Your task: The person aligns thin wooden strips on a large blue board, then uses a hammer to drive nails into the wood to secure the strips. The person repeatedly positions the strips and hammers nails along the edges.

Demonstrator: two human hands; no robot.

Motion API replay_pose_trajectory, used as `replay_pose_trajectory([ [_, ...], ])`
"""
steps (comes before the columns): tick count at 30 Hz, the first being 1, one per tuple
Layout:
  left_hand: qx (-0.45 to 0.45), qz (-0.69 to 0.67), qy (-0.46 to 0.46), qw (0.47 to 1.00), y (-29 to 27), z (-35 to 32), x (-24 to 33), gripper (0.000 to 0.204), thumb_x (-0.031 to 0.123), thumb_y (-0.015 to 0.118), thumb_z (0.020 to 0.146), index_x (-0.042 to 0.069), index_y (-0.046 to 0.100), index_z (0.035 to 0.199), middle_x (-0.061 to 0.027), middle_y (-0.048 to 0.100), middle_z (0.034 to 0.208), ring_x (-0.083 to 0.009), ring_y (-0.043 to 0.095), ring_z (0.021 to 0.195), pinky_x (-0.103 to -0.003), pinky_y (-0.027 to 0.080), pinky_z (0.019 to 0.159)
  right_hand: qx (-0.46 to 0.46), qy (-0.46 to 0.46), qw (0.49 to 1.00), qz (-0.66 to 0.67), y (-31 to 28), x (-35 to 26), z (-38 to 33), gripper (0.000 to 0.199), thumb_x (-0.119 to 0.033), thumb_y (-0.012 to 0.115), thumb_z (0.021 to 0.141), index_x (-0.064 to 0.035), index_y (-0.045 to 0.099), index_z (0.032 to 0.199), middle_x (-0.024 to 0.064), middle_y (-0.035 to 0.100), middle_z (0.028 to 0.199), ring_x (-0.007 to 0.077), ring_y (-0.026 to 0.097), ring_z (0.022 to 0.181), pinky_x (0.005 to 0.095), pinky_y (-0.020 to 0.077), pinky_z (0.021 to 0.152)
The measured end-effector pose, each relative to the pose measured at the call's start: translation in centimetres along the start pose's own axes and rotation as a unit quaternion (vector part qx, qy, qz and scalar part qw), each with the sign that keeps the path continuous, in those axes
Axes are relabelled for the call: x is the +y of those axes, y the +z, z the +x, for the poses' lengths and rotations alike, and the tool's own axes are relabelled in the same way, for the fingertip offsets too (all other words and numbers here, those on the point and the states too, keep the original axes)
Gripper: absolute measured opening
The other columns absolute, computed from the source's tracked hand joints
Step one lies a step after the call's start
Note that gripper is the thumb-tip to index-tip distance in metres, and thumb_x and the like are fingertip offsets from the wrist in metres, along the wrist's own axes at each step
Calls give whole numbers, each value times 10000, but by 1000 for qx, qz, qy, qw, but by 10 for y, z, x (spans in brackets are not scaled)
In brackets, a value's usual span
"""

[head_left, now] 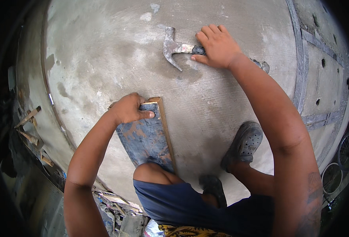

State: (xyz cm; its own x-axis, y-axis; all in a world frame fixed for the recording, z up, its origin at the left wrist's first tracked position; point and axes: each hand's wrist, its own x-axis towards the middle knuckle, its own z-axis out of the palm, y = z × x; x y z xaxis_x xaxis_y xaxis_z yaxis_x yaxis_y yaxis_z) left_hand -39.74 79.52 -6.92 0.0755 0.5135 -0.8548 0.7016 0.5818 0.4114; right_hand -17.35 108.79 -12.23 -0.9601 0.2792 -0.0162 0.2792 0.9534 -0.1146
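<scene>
My right hand (pixel 218 46) is closed around the dark grip of a claw hammer (pixel 177 48), at the far right of centre. The worn metal head points left, low over or on the concrete; whether it touches I cannot tell. Behind my hand, the handle's butt end sticks out. Nearer to me, my left hand (pixel 128 109) clasps the far end of a wooden board (pixel 145 136), its thumb on the dark, paint-stained face and its fingers over the far edge. The board's near end is hidden by my knee (pixel 152 173).
A stained grey concrete slab (pixel 206 102) lies beneath everything. My dark clogs (pixel 248 141) stand on it at right. Metal edging (pixel 298 55) runs along the right side, beside panels with holes. Scrap wood (pixel 29 117) lies at the left, and rubble (pixel 117 205) lies below the slab's edge.
</scene>
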Motion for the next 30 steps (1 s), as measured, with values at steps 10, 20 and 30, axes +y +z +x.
replay_pose_trajectory([
  [10, 92, 12, 57, 994, 15, -3, 2, 606, 597, 892, 751, 27, 770, 917, -119, 698, 876, -321, 646, 1049, -460, 506, 1000, -96, 3, 995, 38, -10, 6, 5, 510, -623, 722, 936, -136, 662, 1076, 57, 610, 1137, 250, 551, 1105, 419, 410, 993],
  [20, 264, -186, -245, 914, 35, -60, 51, 495, 512, 771, 942, 48, 680, 797, -203, 678, 821, -421, 668, 782, -527, 531, 753, -158, 18, 985, 69, -20, 19, 20, 494, -625, 701, 938, -160, 687, 1105, 52, 611, 1143, 248, 543, 1131, 433, 389, 997],
  [30, 133, -238, -348, 897, 149, -3, 39, 513, 490, 634, 931, 64, 823, 1147, -203, 762, 1270, -350, 739, 1158, -530, 562, 1024, -96, 70, 980, 162, 7, 5, 4, 587, -545, 808, 763, -35, 647, 1006, 191, 569, 1179, 395, 499, 1229, 576, 312, 1145],
])
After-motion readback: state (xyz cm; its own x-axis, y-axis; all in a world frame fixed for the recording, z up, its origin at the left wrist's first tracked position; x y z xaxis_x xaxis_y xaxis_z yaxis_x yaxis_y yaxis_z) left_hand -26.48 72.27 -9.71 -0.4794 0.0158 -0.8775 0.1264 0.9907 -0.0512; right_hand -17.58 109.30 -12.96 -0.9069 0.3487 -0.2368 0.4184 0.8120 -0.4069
